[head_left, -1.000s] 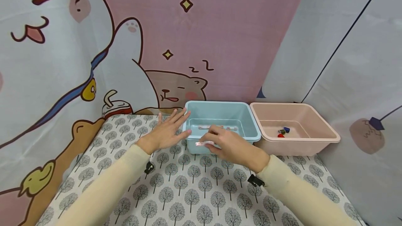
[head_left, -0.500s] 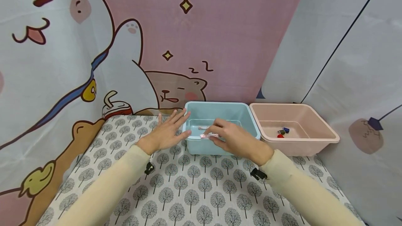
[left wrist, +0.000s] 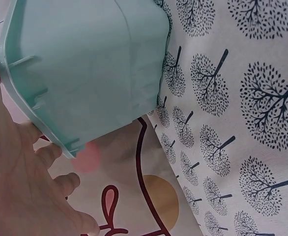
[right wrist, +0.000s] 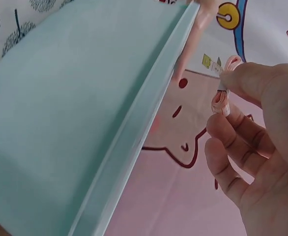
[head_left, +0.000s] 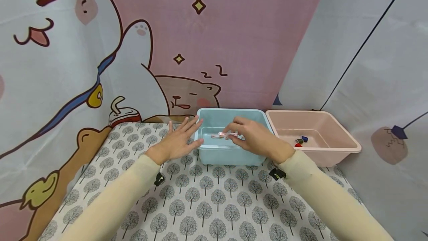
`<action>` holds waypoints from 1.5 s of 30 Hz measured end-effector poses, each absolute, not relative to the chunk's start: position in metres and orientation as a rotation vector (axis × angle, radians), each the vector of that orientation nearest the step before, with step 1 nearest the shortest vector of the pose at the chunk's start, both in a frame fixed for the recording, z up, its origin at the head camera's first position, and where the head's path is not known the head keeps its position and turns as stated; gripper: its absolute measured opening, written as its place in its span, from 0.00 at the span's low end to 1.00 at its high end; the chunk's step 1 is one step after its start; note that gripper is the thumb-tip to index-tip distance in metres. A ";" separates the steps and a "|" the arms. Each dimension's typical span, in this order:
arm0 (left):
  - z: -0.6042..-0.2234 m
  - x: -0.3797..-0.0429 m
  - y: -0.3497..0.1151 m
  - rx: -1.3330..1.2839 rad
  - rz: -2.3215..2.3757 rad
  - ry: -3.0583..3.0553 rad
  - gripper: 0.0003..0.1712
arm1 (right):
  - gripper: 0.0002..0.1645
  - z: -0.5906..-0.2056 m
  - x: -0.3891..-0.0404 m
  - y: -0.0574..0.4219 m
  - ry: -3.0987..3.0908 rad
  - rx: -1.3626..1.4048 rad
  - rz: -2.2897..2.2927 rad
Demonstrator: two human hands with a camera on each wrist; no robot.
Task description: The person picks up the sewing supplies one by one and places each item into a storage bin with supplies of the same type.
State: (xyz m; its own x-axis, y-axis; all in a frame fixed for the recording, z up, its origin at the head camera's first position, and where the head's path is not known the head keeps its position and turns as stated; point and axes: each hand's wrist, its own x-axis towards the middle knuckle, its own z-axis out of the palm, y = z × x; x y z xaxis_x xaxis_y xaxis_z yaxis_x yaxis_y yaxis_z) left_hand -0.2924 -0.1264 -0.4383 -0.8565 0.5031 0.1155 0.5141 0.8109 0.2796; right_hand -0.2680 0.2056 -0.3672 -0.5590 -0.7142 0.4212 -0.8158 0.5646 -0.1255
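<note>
1. Head view: the right hand (head_left: 254, 138) hovers over the blue bin (head_left: 214, 152), its fingers (head_left: 234, 127) pinching a small pink skein (head_left: 224, 135) with a white band, held above the bin's opening. A second pale skein seems to lie on the bin floor just left of the held one, too small to read. The left hand (head_left: 175, 141) lies flat with straight, spread fingers against the left wall of the blue bin, gripping nothing. The pink bin (head_left: 334, 151) stands touching the blue bin's right side and holds a few small red, blue and dark spools (head_left: 300, 141). Both stand on the bench (head_left: 207, 203), covered in a cloth printed with grey trees. On the cartoon curtain (head_left: 200, 47) behind the blue bin, "z z" is drawn above a sleeping bear.

2. Left wrist view: the left hand (left wrist: 21, 191) sits open by the rim of the blue bin (left wrist: 85, 64), fingertips relaxed; the tree cloth lies to the bin's right.

3. Right wrist view: thumb and forefinger of the right hand (right wrist: 262, 147) clamp the pink skein (right wrist: 223, 93) by its paper band, just beside the blue bin's rim (right wrist: 149, 113). The band's print is unreadable.
</note>
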 end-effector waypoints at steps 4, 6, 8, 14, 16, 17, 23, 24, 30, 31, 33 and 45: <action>-0.439 -0.293 -0.127 -0.829 -0.467 -2.956 0.49 | 0.13 -0.364 -0.278 0.210 -2.519 1.242 0.420; -0.439 -0.293 -0.127 -0.828 -0.468 -2.958 0.49 | 0.12 -0.363 -0.283 0.211 -2.525 1.239 0.407; -0.438 -0.293 -0.127 -0.827 -0.470 -2.960 0.49 | 0.12 -0.361 -0.289 0.212 -2.534 1.234 0.407; -0.436 -0.292 -0.128 -0.821 -0.483 -2.963 0.48 | 0.11 -0.356 -0.307 0.213 -2.591 1.195 0.382; -0.435 -0.292 -0.129 -0.823 -0.482 -2.960 0.48 | 0.11 -0.355 -0.313 0.213 -2.617 1.176 0.383; -0.435 -0.292 -0.129 -0.825 -0.480 -2.959 0.48 | 0.11 -0.354 -0.316 0.213 -2.629 1.169 0.389; -0.436 -0.292 -0.129 -0.828 -0.477 -2.958 0.49 | 0.11 -0.349 -0.329 0.213 -2.682 1.134 0.402; -0.436 -0.292 -0.129 -0.827 -0.477 -2.960 0.49 | 0.11 -0.349 -0.331 0.213 -2.689 1.130 0.403; -0.435 -0.292 -0.128 -0.823 -0.494 -2.965 0.49 | 0.12 -0.349 -0.346 0.216 -2.708 1.126 0.403; -0.435 -0.292 -0.127 -0.824 -0.495 -2.965 0.49 | 0.12 -0.349 -0.348 0.217 -2.712 1.127 0.403; -0.435 -0.292 -0.127 -0.824 -0.494 -2.967 0.49 | 0.12 -0.350 -0.351 0.218 -2.726 1.127 0.414; -0.437 -0.294 -0.127 -0.830 -0.491 -2.968 0.50 | 0.12 -0.349 -0.370 0.220 -2.804 1.097 0.430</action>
State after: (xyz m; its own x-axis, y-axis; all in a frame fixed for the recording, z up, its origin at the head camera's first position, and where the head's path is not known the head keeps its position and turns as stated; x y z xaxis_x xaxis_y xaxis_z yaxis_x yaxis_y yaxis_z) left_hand -0.2937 -0.1270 -0.4372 -0.8583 0.5026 0.1037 0.5092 0.8089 0.2939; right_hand -0.3700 0.2199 -0.3493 -0.7355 -0.6493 0.1937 -0.6775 0.7006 -0.2239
